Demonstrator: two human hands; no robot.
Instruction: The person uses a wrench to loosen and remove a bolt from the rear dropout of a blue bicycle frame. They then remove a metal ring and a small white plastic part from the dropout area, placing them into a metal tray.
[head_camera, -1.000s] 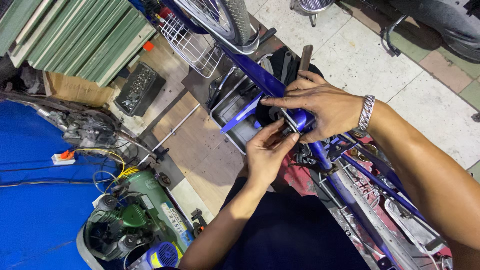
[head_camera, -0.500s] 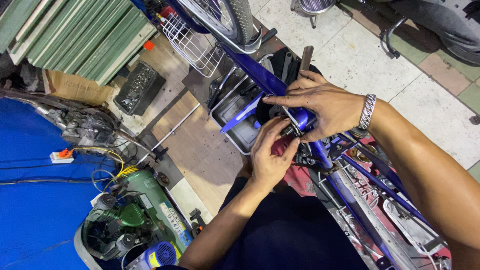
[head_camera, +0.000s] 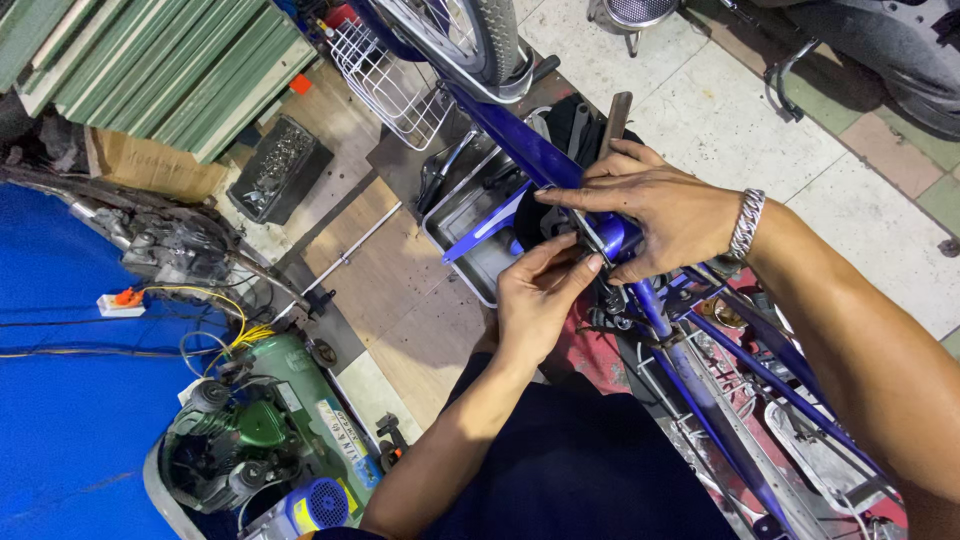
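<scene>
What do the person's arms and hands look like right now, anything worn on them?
Both forearms are bare, with no sleeves or gloves in view. The right hand has a chunky silver chain bracelet at the wrist. The left hand wears nothing visible; no rings show on the fingers.

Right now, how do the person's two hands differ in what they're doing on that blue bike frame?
The right hand lies over the blue bike frame from above, wearing a silver chain bracelet; the left hand comes up from below with a bare wrist. The right hand spreads wide, index finger stretched out; the left hand pinches its fingertips together at a small metal part. Both meet at the same spot on the frame.
</scene>
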